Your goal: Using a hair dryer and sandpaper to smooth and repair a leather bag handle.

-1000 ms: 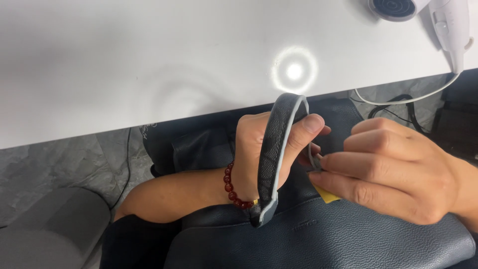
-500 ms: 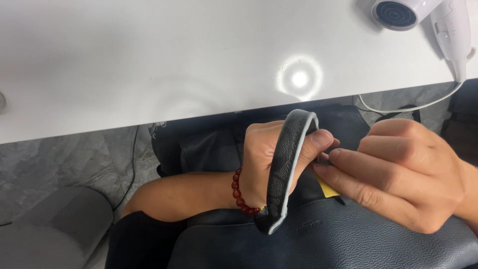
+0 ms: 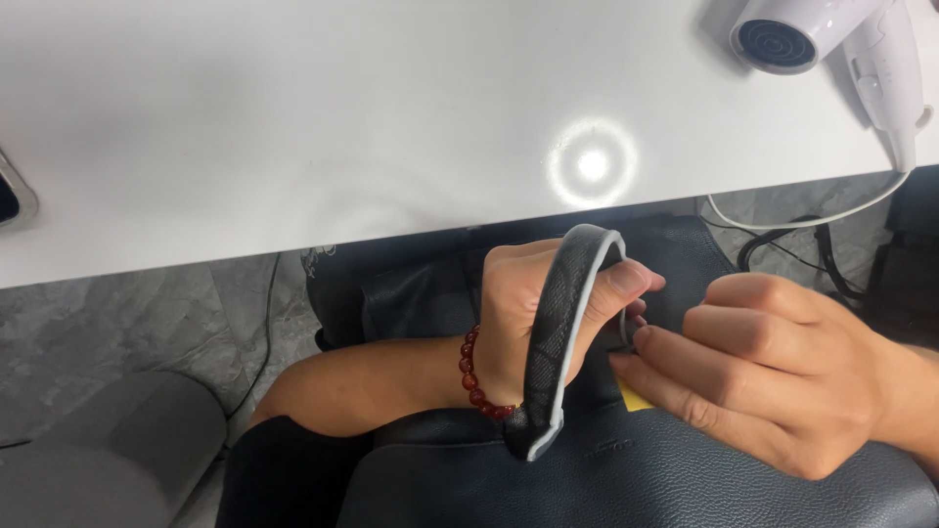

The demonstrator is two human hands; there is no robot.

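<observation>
Step in hand: the curved black textured-leather handle with a pale grey edge is being worked where it meets the dark navy pebbled-leather bag, from the look of it.
Left hand: closed round the handle, thumb pressed on its upper right side, so the arch is kept upright and steady.
Right hand: fingers curled and pinched at a small grey loop-like bit just right of the handle; what that bit is exactly can't be told, it's mostly hidden.
Doing it well: the handle is probably best kept tight in the left hand so it isn't twisted, with the fiddly pinching left to the right fingertips and kept close to the joint.
Where it is: the handle is held over the bag, on the near side of the white smooth desk, about mid-scene.
Textures: the handle is woven or snake-embossed, its edge smooth and painted; the bag is soft and grainy.
Also seen: a dark red round-bead bracelet on the left wrist, a small yellow tag under the right fingers, and a white plastic hair dryer at the far right of the desk.
</observation>
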